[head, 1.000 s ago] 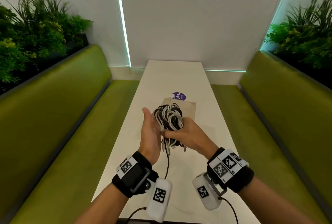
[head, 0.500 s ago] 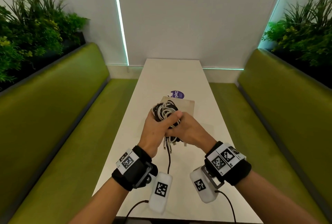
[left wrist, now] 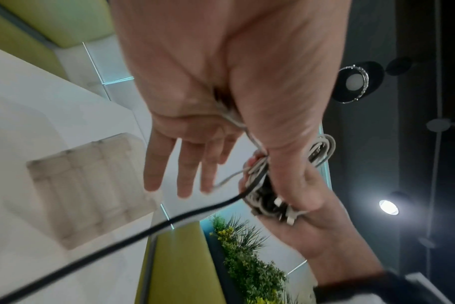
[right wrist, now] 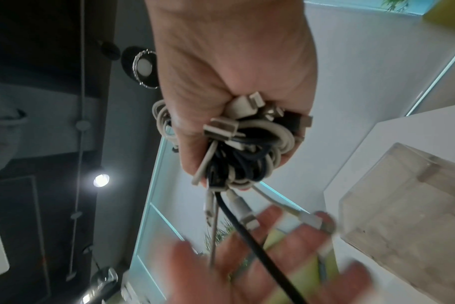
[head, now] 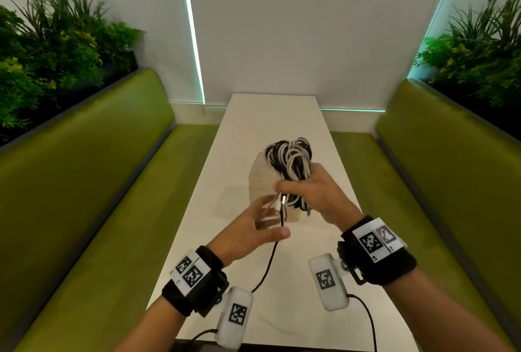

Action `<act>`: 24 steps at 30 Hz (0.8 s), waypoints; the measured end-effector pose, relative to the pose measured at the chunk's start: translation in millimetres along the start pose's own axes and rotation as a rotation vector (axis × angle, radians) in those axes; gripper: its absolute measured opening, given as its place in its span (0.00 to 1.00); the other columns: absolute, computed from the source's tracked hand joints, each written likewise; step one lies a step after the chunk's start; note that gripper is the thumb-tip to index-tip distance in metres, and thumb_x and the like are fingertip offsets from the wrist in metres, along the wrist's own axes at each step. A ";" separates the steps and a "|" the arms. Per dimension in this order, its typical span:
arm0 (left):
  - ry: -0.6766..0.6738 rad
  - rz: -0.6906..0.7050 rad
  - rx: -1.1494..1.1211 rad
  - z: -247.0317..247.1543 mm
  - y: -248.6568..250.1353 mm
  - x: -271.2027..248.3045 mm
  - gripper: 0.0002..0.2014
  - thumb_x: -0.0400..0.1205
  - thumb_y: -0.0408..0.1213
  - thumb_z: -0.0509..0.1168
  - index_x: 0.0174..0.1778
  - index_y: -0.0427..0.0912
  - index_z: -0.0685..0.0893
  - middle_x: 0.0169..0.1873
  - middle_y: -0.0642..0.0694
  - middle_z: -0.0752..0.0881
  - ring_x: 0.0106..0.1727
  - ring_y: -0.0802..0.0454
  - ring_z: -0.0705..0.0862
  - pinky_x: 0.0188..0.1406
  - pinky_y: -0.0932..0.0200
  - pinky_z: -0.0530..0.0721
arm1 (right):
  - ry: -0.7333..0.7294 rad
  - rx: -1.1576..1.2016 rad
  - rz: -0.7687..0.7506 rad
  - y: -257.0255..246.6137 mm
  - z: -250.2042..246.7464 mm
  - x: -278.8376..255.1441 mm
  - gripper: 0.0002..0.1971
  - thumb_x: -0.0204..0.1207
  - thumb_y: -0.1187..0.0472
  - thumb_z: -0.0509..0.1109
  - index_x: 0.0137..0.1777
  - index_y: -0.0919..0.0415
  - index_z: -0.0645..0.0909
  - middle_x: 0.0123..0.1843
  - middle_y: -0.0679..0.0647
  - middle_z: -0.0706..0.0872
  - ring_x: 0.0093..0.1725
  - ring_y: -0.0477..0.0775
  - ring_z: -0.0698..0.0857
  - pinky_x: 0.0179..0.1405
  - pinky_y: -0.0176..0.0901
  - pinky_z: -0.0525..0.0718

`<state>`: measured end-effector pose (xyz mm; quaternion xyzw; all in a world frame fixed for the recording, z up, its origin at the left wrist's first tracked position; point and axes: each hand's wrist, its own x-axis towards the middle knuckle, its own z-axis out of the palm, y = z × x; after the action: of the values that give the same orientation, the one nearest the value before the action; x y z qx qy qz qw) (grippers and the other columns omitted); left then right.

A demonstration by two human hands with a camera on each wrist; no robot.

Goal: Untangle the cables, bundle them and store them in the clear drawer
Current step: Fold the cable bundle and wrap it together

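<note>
On white table (head: 262, 126) | clear drawer (head: 260, 182) (green benches (head: 84, 168) flanking)

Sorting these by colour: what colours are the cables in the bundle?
Black and white cables, clearest in the right wrist view.

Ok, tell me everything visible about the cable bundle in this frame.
The cable bundle is a tangled wad of white and black cords, looped at the top, with several plug ends poking out below. The right hand grips it mid-air above the white table. One black cord hangs down past the open left hand, which is blurred just beneath.
</note>
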<state>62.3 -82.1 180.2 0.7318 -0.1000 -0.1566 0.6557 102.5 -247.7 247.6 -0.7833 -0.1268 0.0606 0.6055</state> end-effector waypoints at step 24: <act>0.309 0.181 -0.634 11.5 42.2 19.2 0.36 0.83 0.63 0.48 0.71 0.35 0.77 0.63 0.34 0.85 0.62 0.43 0.85 0.51 0.54 0.85 | 0.115 -0.534 -0.116 -0.6 13.2 -4.2 0.16 0.63 0.50 0.76 0.51 0.50 0.84 0.44 0.48 0.91 0.45 0.53 0.87 0.45 0.52 0.87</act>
<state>78.5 -104.6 219.1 0.4953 -0.0106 -0.0089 0.8686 95.1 -236.4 244.5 -0.9087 -0.1482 -0.0543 0.3864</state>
